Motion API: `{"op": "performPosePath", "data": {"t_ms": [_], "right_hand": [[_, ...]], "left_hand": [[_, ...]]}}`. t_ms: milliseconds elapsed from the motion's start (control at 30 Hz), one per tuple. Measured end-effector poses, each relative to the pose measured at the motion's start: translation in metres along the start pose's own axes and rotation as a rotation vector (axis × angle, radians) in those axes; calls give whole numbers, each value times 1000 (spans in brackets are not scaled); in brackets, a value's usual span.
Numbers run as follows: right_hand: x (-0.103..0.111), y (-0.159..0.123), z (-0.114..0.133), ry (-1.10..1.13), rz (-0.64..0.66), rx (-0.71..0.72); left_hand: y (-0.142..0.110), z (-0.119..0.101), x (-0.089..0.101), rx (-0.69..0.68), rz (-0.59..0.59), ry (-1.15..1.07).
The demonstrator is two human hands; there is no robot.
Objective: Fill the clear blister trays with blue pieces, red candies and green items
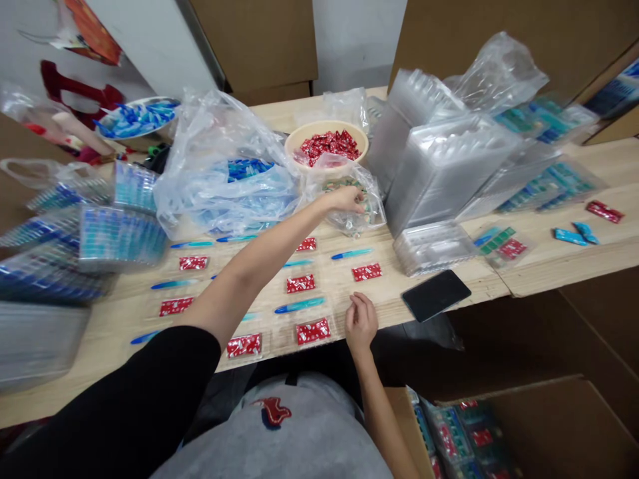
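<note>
My left hand [348, 199] reaches forward into an opened clear plastic bag [372, 216] of small greenish pieces. Its fingers are bent down among them, and whatever is in them is hidden. Near the table's front edge, my right hand [361, 320] is held with curled fingers; their inner side cannot be seen. Left of it lie clear blister trays, each with a red patterned packet [313, 330], and several with a blue pen-like stick [299, 305]. Another red packet [367, 272] and blue stick [352, 253] lie just beyond my right hand.
A cream bowl [294, 143] holds red packets. Stacked clear trays [444, 173] stand right of the bag, behind a black phone [436, 295]. Filled packs [120, 236] pile up at left beside a large plastic bag [214, 133]. A cardboard box [559, 426] sits below the table.
</note>
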State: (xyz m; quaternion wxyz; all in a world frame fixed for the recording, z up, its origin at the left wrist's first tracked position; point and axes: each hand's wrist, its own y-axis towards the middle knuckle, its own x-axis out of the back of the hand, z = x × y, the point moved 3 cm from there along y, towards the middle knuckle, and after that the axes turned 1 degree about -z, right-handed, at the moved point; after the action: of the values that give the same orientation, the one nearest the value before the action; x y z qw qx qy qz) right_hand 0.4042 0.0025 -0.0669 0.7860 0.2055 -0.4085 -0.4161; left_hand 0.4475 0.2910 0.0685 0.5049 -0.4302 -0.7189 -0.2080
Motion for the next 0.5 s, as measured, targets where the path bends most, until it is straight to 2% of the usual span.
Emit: {"op": "performPosePath", "data": {"t_ms": [167,267,500], "right_hand": [[-1,-1,-1,-4,19,-19],[-1,-1,-1,-4,24,-18],[-2,-2,-2,4,21,-11]], "left_hand": [[2,-24,-10,-124,15,222],[-3,-32,-12,-122,-24,374],[-13,-37,-9,-92,-50,376]]}}
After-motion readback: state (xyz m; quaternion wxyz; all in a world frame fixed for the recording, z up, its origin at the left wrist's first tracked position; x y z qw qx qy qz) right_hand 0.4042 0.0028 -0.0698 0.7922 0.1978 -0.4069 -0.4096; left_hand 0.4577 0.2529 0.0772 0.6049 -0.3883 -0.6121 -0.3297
